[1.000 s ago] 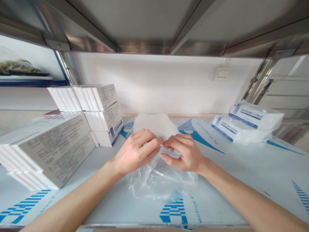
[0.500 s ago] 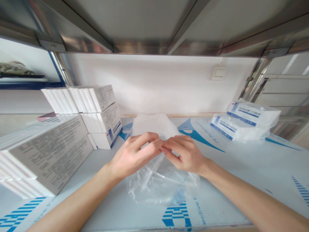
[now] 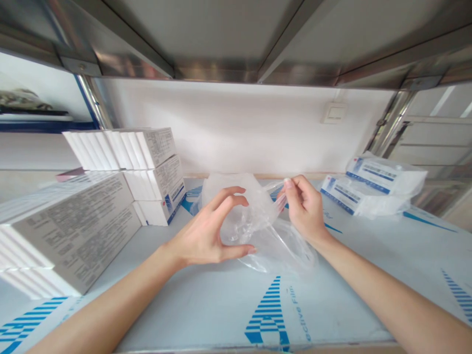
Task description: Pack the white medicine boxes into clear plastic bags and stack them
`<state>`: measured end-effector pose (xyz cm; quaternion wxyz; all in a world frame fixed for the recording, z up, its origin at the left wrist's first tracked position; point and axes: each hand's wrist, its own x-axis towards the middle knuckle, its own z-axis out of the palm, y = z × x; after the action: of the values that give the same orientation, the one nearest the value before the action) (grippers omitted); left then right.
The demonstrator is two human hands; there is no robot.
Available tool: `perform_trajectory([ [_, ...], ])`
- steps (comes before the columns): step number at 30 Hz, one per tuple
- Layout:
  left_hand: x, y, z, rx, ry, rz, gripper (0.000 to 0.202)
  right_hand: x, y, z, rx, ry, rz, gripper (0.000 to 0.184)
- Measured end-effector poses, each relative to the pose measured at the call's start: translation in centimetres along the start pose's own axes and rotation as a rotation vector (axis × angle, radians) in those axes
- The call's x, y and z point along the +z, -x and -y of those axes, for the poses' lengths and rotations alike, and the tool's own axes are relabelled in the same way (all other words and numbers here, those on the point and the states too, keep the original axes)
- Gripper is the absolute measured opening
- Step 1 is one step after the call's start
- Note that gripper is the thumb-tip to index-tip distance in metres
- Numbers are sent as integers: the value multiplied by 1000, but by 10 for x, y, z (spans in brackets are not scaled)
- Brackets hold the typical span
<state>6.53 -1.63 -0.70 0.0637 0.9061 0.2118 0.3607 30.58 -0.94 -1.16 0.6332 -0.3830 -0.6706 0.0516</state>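
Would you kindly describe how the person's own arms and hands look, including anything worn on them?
The left hand and right hand are ungloved, with slender fingers; no ring shows on the fingers in view. The left forearm and right forearm are slim, narrowing toward the wrists, with no sleeve, watch or bracelet visible.

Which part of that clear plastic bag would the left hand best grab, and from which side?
Probably the crumpled folds of the clear plastic bag, pinched from the left: they look loose and bunched, and the open left hand is on that side. The right hand pinches a narrow, gathered part farther right.
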Motion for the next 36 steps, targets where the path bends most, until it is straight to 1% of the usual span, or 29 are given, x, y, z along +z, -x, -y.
perform_trajectory([
  [4, 3, -1, 0, -74, 28, -68, 54, -3, -7, -2, 87, -123, 13, 40],
  [9, 0, -3, 3, -82, 39, -55, 16, -10, -14, -11, 133, -233, -119, 36],
  [12, 0, -3, 7, -87, 73, -55, 7, -16, -24, -10, 153, -282, -209, 32],
  [14, 0, -4, 9, -96, 121, -69, 7, -20, -35, -3, 172, -342, -229, 31],
  [15, 0, -4, 11, -102, 160, -81, 8, -23, -42, 1, 182, -377, -213, 31],
  [17, -3, -6, 13, -130, 272, -127, 14, -29, -57, 11, 198, -436, -138, 29],
  [19, -6, -6, 16, -189, 437, -189, 21, -33, -69, 16, 222, -471, -56, 25],
  [21, -10, -7, 17, -280, 655, -219, 28, -35, -74, 14, 244, -494, -25, 21],
  [24, -14, -6, 18, -436, 958, -186, 36, -34, -67, 0, 256, -502, -50, 20],
  [26, -14, -7, 17, -518, 1045, -213, 36, -32, -55, -14, 223, -406, -77, 23],
  [27, -14, -7, 17, -548, 1057, -251, 36, -33, -48, -21, 176, -292, -93, 24],
  [28, -13, -8, 17, -571, 1059, -292, 36, -33, -42, -27, 98, -136, -106, 26],
  [30, -11, -10, 18, -600, 1049, -352, 37, -36, -31, -37, -122, 212, -94, 29],
  [32, -10, -10, 19, -597, 1036, -369, 34, -40, -24, -43, -314, 449, -55, 32],
  [33, -10, -10, 20, -588, 1031, -363, 32, -40, -22, -45, -370, 505, -42, 32],
  [34, -10, -10, 20, -579, 1028, -350, 31, -41, -21, -46, -392, 535, -42, 32],
  [36, -10, -9, 21, -569, 1034, -316, 28, -40, -20, -46, -379, 566, -65, 31],
])
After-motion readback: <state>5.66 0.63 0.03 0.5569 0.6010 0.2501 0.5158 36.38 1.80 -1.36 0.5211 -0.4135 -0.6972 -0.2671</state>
